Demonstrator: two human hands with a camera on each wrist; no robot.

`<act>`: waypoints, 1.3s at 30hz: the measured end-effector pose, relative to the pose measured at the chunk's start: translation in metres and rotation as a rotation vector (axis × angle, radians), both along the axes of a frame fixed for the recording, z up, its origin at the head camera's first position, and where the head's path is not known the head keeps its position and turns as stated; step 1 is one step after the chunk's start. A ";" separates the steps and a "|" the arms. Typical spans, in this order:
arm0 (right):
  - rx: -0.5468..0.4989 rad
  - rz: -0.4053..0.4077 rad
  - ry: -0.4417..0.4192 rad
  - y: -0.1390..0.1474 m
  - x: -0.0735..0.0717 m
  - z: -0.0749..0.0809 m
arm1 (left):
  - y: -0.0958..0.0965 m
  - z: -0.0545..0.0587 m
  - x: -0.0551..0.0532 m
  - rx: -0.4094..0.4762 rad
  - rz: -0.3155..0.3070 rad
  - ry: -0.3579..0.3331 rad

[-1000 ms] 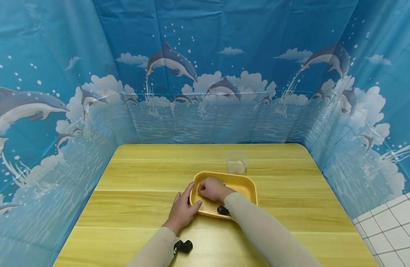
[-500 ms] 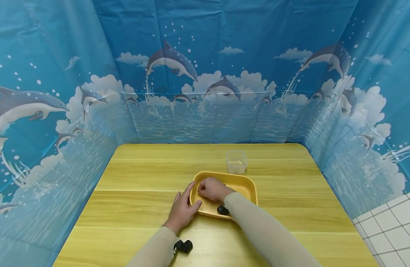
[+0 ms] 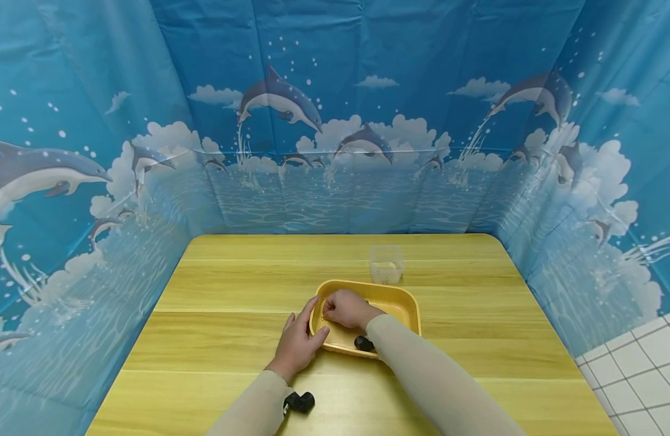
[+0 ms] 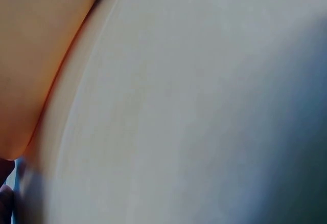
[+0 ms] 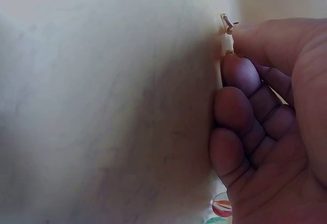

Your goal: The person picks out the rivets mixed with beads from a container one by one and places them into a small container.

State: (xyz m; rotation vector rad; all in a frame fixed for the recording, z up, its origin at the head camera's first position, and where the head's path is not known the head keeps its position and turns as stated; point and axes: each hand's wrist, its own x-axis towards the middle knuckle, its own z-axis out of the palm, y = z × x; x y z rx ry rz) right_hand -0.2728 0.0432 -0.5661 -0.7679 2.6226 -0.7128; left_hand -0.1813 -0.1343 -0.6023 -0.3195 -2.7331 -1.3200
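A yellow plastic tray (image 3: 400,292) stands on the table before me. My left hand (image 3: 297,346) rests against its left end, thumb at the near corner and fairly straight fingers along the outer side. Inside the tray, my right hand (image 3: 346,309) is low at the left, its fingers curled. In the right wrist view, the thumb and index finger of the right hand (image 5: 271,96) pinch a small shiny metal piece (image 5: 228,23), whose exact kind is unclear. A glass marble (image 5: 222,204) with a red-orange swirl lies below that hand.
A clear square plastic container (image 3: 386,265) stands just behind the tray. Black wrist cameras show at the left wrist (image 3: 300,402) and right wrist (image 3: 363,343). The wooden table (image 3: 231,339) is edged by a dolphin-print curtain (image 3: 335,200).
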 end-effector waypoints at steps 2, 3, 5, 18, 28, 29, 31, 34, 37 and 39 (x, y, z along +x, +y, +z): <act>0.001 -0.001 -0.001 0.000 0.000 0.001 | 0.000 0.000 0.000 -0.004 0.001 0.002; 0.002 -0.002 -0.002 0.000 0.000 0.001 | 0.000 0.000 0.000 -0.003 0.001 0.002; -0.003 -0.003 -0.004 0.000 0.001 0.002 | 0.000 -0.001 0.001 -0.007 0.000 0.005; -0.007 0.002 0.010 0.001 0.002 0.001 | 0.000 -0.001 0.001 -0.018 0.006 -0.010; -0.019 -0.001 -0.003 0.001 0.003 0.002 | 0.000 -0.003 0.001 -0.022 0.003 -0.002; -0.022 0.000 -0.001 0.001 0.003 0.002 | 0.000 -0.003 0.001 -0.023 0.002 -0.002; -0.021 0.002 0.004 0.001 0.003 0.001 | 0.000 -0.002 0.001 -0.022 -0.001 0.003; -0.019 0.003 0.010 0.001 0.003 0.001 | -0.001 -0.002 0.001 -0.023 -0.006 0.013; -0.013 0.005 0.017 0.001 0.003 0.000 | -0.001 -0.001 0.002 -0.021 -0.007 0.010; -0.013 0.007 0.018 0.001 0.003 0.001 | 0.000 -0.001 0.002 -0.021 -0.006 0.003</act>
